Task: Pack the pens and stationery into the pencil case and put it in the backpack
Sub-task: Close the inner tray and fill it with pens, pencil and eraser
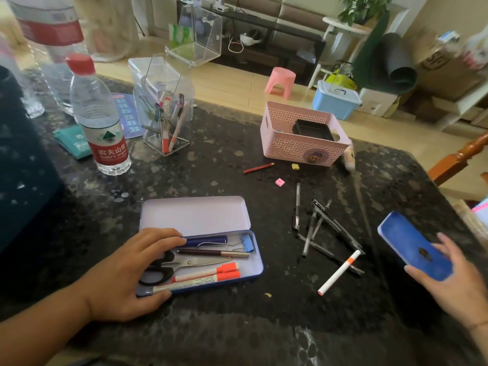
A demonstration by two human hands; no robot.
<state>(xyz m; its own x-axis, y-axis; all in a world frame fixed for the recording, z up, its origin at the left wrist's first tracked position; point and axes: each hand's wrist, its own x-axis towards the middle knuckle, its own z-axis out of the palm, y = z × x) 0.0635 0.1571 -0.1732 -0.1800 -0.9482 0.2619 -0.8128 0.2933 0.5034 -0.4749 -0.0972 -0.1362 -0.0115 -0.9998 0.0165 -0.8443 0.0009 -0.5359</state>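
Dark speckled counter (224,165): left hand (126,270) rests flat-fingered on the open pencil case (200,249), steadying it; right hand (454,283) cradles a blue phone (414,247). Between both hands, loose pens (322,231) wait. Grabbing them phone-in-hand risks a fumble.

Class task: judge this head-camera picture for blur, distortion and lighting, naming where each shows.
Head view: the big bottle at top left is blurred; the right hand with its blue phone is slightly smeared; wide-angle bending curves the table edge; the open pencil case is sharp and evenly lit.
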